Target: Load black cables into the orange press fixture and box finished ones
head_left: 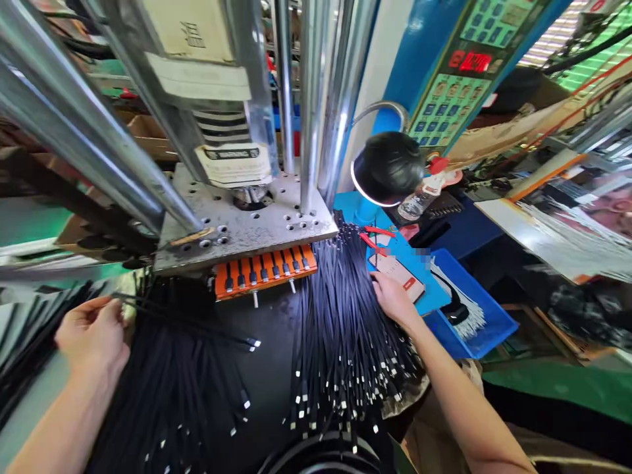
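My left hand (96, 336) is closed in a pinch on a few black cables (187, 315), which stretch right toward pale metal plug ends. Below it, a thick bunch of similar cables (158, 388) hangs over the dark work surface. My right hand (395, 301) is at the right edge of a large spread of black cables (345, 309) with metal plugs; its fingers are mostly hidden, so its grip is unclear. Between the hands, an orange fixture (266, 271) holds a row of black cable ends in its slots, under the press's metal plate (247, 227).
Shiny press columns (316, 105) rise behind the plate. On the right stand a black lamp (388, 168), a blue control panel (444, 99), red-handled pliers (376, 242) and a phone-like flat object (399, 276). A blue bin (494, 329) holds white cables.
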Demonstrator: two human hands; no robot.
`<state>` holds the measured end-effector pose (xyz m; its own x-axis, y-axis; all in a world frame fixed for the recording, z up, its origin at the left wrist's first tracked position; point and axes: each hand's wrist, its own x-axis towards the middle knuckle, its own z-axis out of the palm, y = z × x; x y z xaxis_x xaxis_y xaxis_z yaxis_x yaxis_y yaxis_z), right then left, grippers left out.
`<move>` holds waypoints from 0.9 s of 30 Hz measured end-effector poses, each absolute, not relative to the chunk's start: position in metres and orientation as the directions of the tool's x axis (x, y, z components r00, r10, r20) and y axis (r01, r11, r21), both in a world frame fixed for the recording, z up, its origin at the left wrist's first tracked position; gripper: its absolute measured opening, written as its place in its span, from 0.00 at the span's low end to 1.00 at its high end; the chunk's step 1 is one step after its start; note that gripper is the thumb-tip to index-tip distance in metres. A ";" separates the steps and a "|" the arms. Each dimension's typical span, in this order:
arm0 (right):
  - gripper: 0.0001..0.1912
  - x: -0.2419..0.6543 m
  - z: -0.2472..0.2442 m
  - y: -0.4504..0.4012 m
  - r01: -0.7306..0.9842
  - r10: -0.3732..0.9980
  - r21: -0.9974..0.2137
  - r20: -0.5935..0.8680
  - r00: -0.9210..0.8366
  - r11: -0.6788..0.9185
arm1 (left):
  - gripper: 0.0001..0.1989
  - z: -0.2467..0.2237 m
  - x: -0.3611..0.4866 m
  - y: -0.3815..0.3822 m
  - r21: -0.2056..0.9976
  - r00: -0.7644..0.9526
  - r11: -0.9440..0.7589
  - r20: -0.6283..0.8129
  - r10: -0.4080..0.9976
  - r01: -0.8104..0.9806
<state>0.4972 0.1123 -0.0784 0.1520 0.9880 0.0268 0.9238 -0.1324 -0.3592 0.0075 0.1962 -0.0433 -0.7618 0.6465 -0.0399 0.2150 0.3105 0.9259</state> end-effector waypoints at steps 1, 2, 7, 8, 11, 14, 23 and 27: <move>0.19 0.504 -0.082 0.112 0.911 0.988 -0.392 0.024 0.153 -0.132 | 0.08 -0.043 0.007 0.195 0.945 -0.775 0.281 -0.052 0.630 0.165; 0.20 0.510 -0.086 0.110 0.897 0.988 -0.422 0.025 0.153 -0.128 | 0.09 -0.043 0.007 0.194 0.959 -0.780 0.251 -0.059 0.623 0.128; 0.24 0.532 -0.108 0.096 0.812 0.977 -0.572 0.081 0.198 -0.117 | 0.09 -0.039 0.001 0.180 0.976 -0.696 0.190 -0.063 0.715 0.107; 0.24 0.534 -0.111 0.093 0.797 0.972 -0.591 0.086 0.219 -0.127 | 0.10 -0.039 -0.001 0.176 0.979 -0.670 0.181 -0.071 0.739 0.097; 0.23 0.536 -0.115 0.087 0.774 0.957 -0.614 0.099 0.273 -0.157 | 0.11 -0.040 -0.007 0.170 0.986 -0.622 0.153 -0.081 0.779 0.062; 0.23 0.534 -0.112 0.085 0.747 0.949 -0.646 0.110 0.294 -0.157 | 0.11 -0.042 -0.010 0.168 0.991 -0.610 0.130 -0.084 0.788 0.032; 0.22 0.515 -0.062 0.095 0.832 0.895 -0.525 0.264 0.360 -0.180 | 0.07 -0.037 -0.014 0.164 0.996 -0.566 0.046 0.004 0.824 0.074; 0.15 0.475 -0.022 0.121 0.817 0.927 -0.508 0.365 -0.084 0.273 | 0.08 -0.020 -0.001 0.165 0.937 -0.313 0.016 0.100 0.945 0.350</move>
<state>0.4749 0.1215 -0.0222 -0.0835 0.9273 0.3650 0.8171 0.2734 -0.5076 -0.0006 0.1652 -0.0200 -0.3126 0.9446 0.1003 0.3499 0.0164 0.9367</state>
